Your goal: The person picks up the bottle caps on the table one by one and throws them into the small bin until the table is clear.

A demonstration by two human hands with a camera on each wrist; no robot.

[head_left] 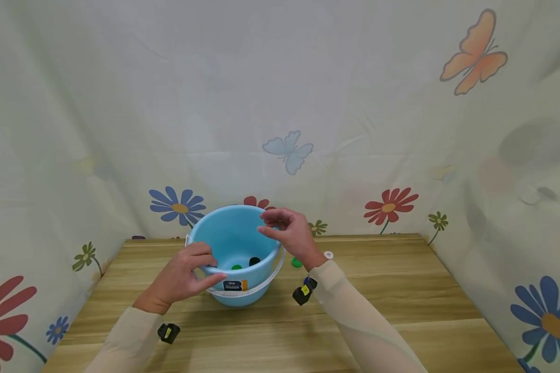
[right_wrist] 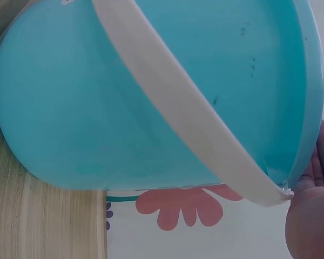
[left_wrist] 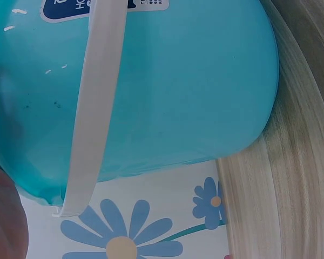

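My light blue plastic bucket with a white handle (head_left: 242,228) stands mouth up on the wood-grain desk (head_left: 382,280). My left hand (head_left: 182,272) grips its near-left rim, fingers inside and thumb outside, which I judge steadies it. My right hand (head_left: 291,233) is loosely bent above the right side of the rim, a narrow gap between thumb and fingers, holding nothing I can see. The handle hangs down the front, so it leaves the mouth free. Low inside lie a small green piece (head_left: 236,267) and a small black piece (head_left: 254,261), both partly cut off by the near rim; more may be hidden there. Right of the bucket sit a green round piece (head_left: 297,262) and a small white disc (head_left: 329,255), its markings too small to read. Both wrist views crop my hands at the edge.
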